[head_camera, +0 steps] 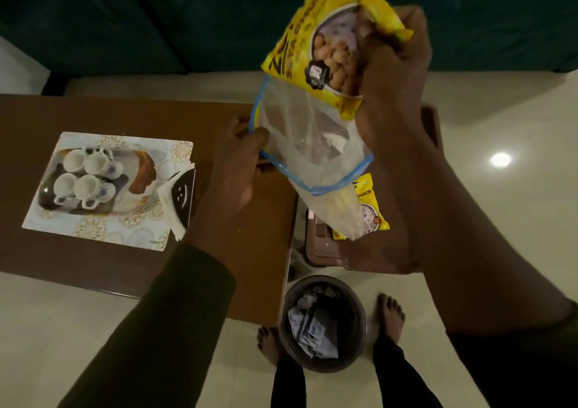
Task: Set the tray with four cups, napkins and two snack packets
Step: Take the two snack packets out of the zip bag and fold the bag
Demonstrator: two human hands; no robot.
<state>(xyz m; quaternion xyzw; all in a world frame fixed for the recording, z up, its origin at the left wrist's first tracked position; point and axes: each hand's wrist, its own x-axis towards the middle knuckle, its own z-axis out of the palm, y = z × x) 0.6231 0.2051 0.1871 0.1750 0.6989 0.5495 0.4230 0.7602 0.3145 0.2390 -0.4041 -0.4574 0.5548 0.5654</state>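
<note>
My right hand point(394, 73) grips a yellow snack packet point(328, 35) raised above the mouth of a clear zip bag point(312, 154) with a blue rim. The bag's rim is pinched by my left hand point(237, 163), over the table's right end. A second yellow snack packet point(372, 207) lies below, partly behind the bag, on a brown stool point(322, 248). At the left, a tray point(140, 173) holds several white cups point(87, 176). White napkins in a black holder point(178, 201) stand at the tray's right side.
The tray stands on a patterned placemat point(93, 226) on the brown table point(125, 116). A round bin point(322, 323) with crumpled paper sits on the floor between my bare feet. A dark green sofa point(156, 16) runs behind the table.
</note>
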